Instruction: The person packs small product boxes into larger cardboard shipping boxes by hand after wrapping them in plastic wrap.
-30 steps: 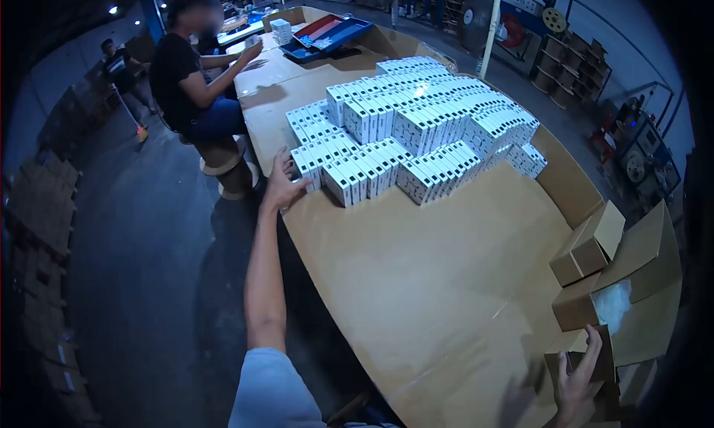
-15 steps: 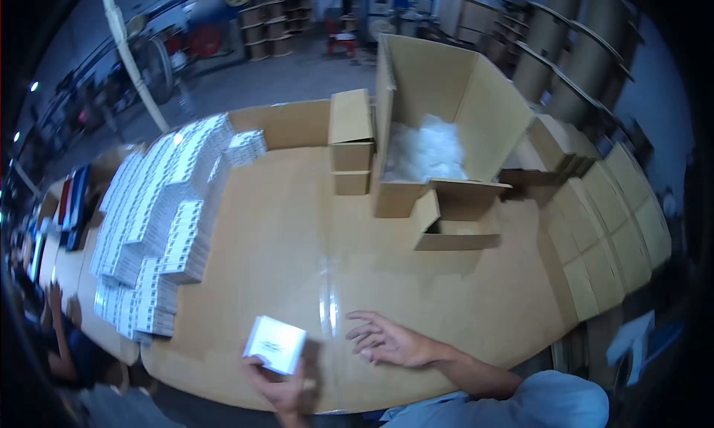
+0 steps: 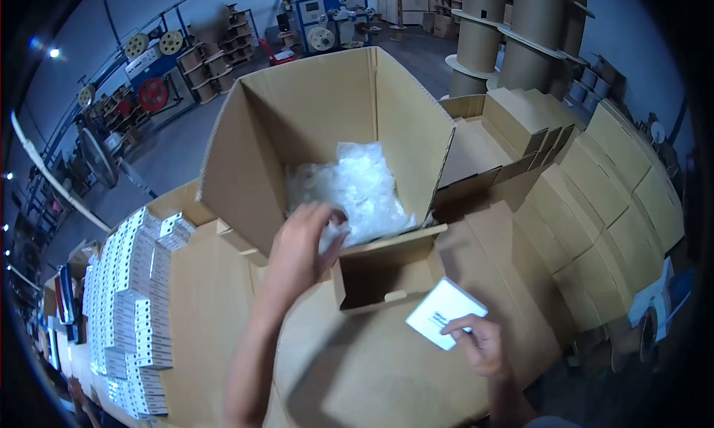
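My right hand (image 3: 480, 346) grips a flat white box (image 3: 446, 313) with small dark print, thumb on its top face. It holds this box above the cardboard-covered table, just right of a small open carton (image 3: 387, 283). My left hand (image 3: 301, 242) is at the near side of a large open carton (image 3: 320, 93), slightly blurred, thumb and curved fingers apart. Beside its fingertips lie clear plastic bags (image 3: 364, 186) heaped inside the large carton. Whether the fingers touch a bag is hard to see.
Stacked white boxes (image 3: 134, 279) stand on the table's left. Brown cartons (image 3: 602, 220) are stacked at right, with open cardboard trays (image 3: 513, 123) behind them. Large spools (image 3: 513, 37) and machines (image 3: 331, 19) stand beyond. Another person's hand (image 3: 76, 389) shows at lower left.
The white box has passed from my left hand to my right hand and moved right. My left hand has reached forward to the large carton. The view has shifted toward the cartons.
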`<state>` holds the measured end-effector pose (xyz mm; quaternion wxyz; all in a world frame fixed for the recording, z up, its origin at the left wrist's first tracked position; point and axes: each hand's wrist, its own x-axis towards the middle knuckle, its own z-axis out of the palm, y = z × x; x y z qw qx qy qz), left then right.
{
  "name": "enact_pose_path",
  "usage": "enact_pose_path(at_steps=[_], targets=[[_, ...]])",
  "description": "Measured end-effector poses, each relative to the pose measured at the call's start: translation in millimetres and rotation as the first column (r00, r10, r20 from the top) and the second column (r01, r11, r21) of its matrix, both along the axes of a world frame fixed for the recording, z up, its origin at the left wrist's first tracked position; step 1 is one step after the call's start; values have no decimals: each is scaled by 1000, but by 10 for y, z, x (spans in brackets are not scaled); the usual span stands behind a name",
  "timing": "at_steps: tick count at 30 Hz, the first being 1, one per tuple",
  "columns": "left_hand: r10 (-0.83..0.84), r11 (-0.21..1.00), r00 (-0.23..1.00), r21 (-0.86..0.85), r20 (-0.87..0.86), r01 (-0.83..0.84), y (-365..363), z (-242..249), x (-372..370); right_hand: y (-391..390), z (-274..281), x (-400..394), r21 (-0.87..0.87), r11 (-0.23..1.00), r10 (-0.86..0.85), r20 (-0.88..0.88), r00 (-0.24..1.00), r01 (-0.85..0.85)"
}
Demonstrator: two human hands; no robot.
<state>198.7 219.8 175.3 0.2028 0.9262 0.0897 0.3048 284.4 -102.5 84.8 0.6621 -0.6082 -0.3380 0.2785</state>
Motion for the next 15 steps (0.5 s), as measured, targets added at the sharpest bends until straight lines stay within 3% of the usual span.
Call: enact_pose_path(at_steps=[1, 3, 4, 5, 7, 10, 15], targets=[[-40, 999, 997, 5, -70, 41, 279, -13, 348, -53, 106, 126, 12, 1000, -18, -3, 1000, 18], [60, 984, 938, 176, -341, 1, 868, -161, 980, -201, 142, 364, -86, 995, -45, 159, 986, 59], [170, 968, 876, 241, -451, -63, 1118, -215, 1222, -179, 158, 415, -16, 997, -70, 40, 997, 70], [321, 920, 794, 368, -516, -132, 1377, -264, 1435, -179, 157, 460, -17, 997, -77, 39, 996, 77], [283, 933, 815, 344, -505, -110, 1878, -550, 1652, -202, 121, 534, -25, 995, -91, 30, 995, 92], [258, 887, 781, 460, -569, 43, 2152, -839, 1740, -160, 68, 653, -76, 994, -64, 155, 986, 76], [335, 929, 757, 332, -561, -165, 2192, -873, 1710, 2, 66, 757, -99, 994, -16, 203, 979, 37]])
